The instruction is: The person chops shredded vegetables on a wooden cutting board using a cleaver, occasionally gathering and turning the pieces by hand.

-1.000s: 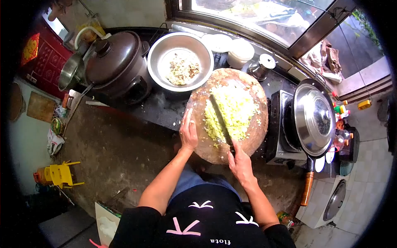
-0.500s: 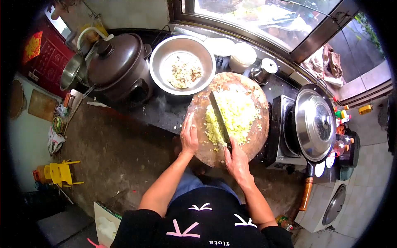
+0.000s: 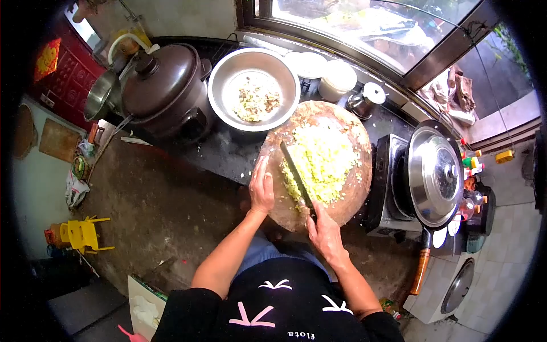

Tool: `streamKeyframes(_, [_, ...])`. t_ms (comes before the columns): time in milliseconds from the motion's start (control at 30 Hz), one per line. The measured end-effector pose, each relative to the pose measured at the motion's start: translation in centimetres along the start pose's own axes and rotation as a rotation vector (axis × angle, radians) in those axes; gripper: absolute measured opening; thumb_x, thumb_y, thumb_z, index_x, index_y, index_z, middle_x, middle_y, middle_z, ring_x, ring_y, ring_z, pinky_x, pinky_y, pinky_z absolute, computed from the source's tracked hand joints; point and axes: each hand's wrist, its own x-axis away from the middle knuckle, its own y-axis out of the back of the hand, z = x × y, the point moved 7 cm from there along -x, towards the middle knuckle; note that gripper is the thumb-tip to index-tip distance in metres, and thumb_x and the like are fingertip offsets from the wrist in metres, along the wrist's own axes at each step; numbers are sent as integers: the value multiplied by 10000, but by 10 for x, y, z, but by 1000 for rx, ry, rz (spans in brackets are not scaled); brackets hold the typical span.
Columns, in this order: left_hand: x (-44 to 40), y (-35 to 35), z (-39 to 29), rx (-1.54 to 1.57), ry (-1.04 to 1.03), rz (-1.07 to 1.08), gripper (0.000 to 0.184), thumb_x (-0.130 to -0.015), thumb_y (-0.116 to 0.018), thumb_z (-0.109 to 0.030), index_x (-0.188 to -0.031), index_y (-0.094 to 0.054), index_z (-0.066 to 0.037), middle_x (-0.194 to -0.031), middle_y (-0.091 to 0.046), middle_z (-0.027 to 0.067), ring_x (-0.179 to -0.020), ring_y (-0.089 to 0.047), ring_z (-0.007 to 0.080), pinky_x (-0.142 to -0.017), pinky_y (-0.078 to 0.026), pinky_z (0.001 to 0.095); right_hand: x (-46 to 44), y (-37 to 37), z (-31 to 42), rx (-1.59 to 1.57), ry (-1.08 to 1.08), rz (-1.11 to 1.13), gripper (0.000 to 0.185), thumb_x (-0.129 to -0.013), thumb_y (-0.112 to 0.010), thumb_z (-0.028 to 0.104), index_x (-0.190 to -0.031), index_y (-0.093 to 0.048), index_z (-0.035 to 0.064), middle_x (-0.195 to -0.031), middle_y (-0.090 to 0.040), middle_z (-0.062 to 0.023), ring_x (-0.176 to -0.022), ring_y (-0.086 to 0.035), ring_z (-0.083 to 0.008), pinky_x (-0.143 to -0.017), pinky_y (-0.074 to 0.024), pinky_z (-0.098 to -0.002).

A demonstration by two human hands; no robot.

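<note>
A round wooden chopping board [image 3: 356, 196] carries a spread of finely chopped pale-green vegetable [image 3: 326, 159]. My right hand [image 3: 326, 232] is closed round the handle of a kitchen knife [image 3: 296, 172], whose blade lies across the left side of the chopped pile. At the board's left edge, my left hand [image 3: 261, 188] rests with fingers stretched out along the rim, holding nothing. Just beyond the board stands a metal bowl [image 3: 221, 109] with some chopped mixture [image 3: 256, 100] in its bottom.
Left of the bowl stands a large brown lidded cooker [image 3: 159, 85]. A lidded wok [image 3: 436, 176] sits on a gas stove [image 3: 387, 188] to the right, its wooden handle [image 3: 420, 271] jutting toward me. White containers [image 3: 337, 80] and a metal pot [image 3: 364, 101] line the window side.
The knife blade has shifted left across the chopped vegetable, toward my left hand. My right hand has moved slightly left with it, while my left hand stays on the board's edge.
</note>
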Motion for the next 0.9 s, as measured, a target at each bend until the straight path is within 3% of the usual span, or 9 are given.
streamKeyframes(100, [-3, 1, 0, -12, -41, -4, 487, -960, -363, -205, -1347, -484, 64, -1376, -505, 255, -1316, -450, 400, -1105, -336, 429, -8, 5, 0, -1, -19, 14, 433, -931, -567, 138, -1339, -449, 57, -1090, -617, -277, -1001, -603, -459, -827, -497, -466])
streamKeyframes(233, [0, 0, 5, 15, 13, 9, 523, -991, -326, -273, -1376, -472, 50, -1403, -493, 239, -1311, -463, 373, -1042, -379, 371, -15, 12, 6, -29, -35, -57, 427, -932, -568, 149, -1329, -450, 48, -1061, -617, -298, -991, -597, -470, -839, -484, -485])
streamKeyframes(333, [-2, 1, 0, -4, 14, 2, 485, -946, -383, -186, -1345, -483, 71, -1373, -507, 258, -1313, -454, 400, -1105, -338, 431, -24, 1, -3, 85, 27, -55, 416, -939, -561, 143, -1328, -447, 50, -1026, -622, -301, -968, -602, -476, -812, -482, -483])
streamKeyframes(467, [-1, 1, 1, -8, 0, -12, 478, -950, -381, -185, -1339, -491, 72, -1372, -509, 256, -1313, -454, 398, -1108, -336, 430, -15, 13, 6, -76, -52, -69, 434, -935, -563, 150, -1336, -437, 45, -1043, -617, -314, -999, -594, -473, -835, -473, -494])
streamKeyframes(633, [-2, 1, -1, -27, -30, -11, 472, -961, -379, -202, -1327, -502, 69, -1363, -517, 254, -1313, -452, 400, -1104, -341, 428, -32, 13, -9, -6, 2, 9, 432, -926, -571, 138, -1327, -447, 37, -1006, -619, -304, -960, -602, -470, -804, -476, -480])
streamKeyframes(767, [0, -2, 7, 2, 21, 15, 513, -999, -329, -266, -1366, -481, 59, -1417, -482, 237, -1311, -463, 372, -1057, -364, 380, -26, 10, -3, 5, 43, -85, 414, -949, -544, 146, -1335, -432, 47, -1000, -625, -304, -916, -623, -454, -790, -500, -489])
streamKeyframes(800, [2, -1, 6, -16, 5, 19, 515, -997, -331, -269, -1368, -480, 56, -1418, -482, 236, -1309, -465, 372, -1049, -371, 379, -29, 3, -7, 65, -29, 26, 416, -946, -545, 133, -1335, -425, 50, -994, -628, -301, -910, -623, -455, -787, -504, -490])
streamKeyframes(867, [-1, -1, 4, -54, -40, 19, 520, -994, -333, -274, -1373, -477, 51, -1419, -481, 234, -1304, -469, 372, -1034, -386, 377, -30, 4, -8, 32, -19, 21, 407, -944, -549, 138, -1322, -430, 45, -975, -631, -292, -908, -621, -458, -786, -502, -496])
streamKeyframes(900, [-2, 0, 1, -31, -42, -2, 475, -959, -385, -199, -1338, -495, 65, -1364, -516, 254, -1305, -462, 401, -1100, -346, 431, -32, 7, -5, -6, -9, 0, 406, -945, -549, 143, -1320, -430, 44, -975, -631, -291, -909, -621, -458, -790, -500, -499])
